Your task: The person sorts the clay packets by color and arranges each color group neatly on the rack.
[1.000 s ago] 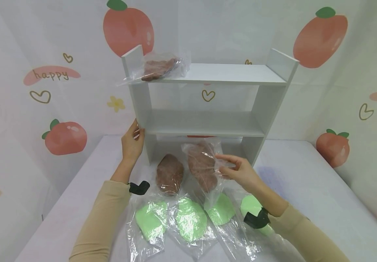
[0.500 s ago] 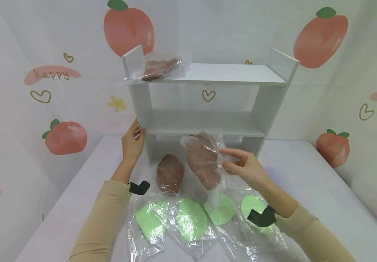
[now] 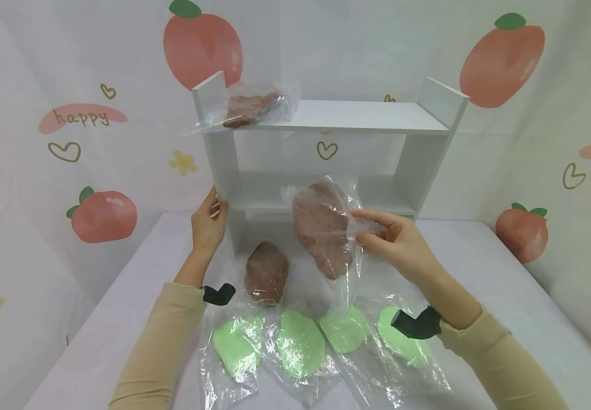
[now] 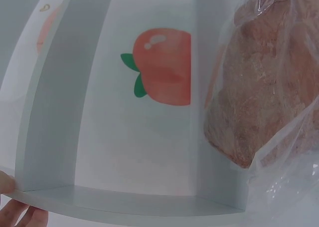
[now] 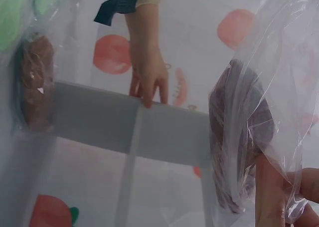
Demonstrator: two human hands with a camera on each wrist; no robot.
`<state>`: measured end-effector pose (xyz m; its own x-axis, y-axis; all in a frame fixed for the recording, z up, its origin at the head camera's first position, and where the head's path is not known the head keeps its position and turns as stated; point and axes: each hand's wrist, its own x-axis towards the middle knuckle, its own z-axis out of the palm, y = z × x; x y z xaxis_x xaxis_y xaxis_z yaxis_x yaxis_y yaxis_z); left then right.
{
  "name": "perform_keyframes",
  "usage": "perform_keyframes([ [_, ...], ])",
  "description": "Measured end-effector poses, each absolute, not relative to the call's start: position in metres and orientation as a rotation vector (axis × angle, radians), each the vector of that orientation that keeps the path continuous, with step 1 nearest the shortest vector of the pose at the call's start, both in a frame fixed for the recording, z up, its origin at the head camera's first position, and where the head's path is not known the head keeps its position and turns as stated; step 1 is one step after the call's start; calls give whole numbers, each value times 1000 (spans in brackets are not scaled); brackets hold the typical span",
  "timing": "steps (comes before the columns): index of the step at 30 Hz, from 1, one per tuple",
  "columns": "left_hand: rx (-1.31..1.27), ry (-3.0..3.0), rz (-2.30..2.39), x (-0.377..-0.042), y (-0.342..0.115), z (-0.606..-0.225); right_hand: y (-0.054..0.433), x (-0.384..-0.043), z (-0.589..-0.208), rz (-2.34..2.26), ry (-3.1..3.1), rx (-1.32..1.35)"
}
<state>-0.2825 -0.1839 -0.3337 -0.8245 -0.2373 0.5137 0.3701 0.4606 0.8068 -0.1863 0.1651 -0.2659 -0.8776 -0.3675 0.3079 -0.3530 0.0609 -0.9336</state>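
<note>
- Clear, crinkled plastic bag (image 3: 328,245), before the white shelf (image 3: 264,191); its lumpy brown slab (image 3: 318,219) hangs near upright, narrower end down, top leaning left.
- Right hand (image 3: 403,245) pinches the bag's right edge.
- Left hand (image 3: 209,226) grips the shelf's smooth left side.

Directly left of the right grip (image 3: 395,242), the bagged brown piece (image 3: 321,228) it pinches hangs before the middle shelf board (image 3: 269,188), blocking part of that opening. Above the grip, the middle compartment leaves room up to the top board (image 3: 362,117), with the right wall (image 3: 418,162) bounding it. Right of the grip, there is free passage over the desk (image 3: 485,262). Below, four bagged green pieces (image 3: 300,344) lie in the way; lower left, a second brown piece (image 3: 267,273) obstructs the bottom compartment. Farther left, the left grip (image 3: 209,225) occupies the left wall's (image 3: 220,159) edge.
</note>
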Motion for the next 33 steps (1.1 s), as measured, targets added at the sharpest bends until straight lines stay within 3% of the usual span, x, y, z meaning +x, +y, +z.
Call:
perform_keyframes([
  [21,-118,-2140,-1387,-285,-185,-336,158,-184,-202,-2270,2260,-838],
  [33,-121,-2115,-1357,-282,-183,-335,151,-199,-170,-2431,2211,-808],
])
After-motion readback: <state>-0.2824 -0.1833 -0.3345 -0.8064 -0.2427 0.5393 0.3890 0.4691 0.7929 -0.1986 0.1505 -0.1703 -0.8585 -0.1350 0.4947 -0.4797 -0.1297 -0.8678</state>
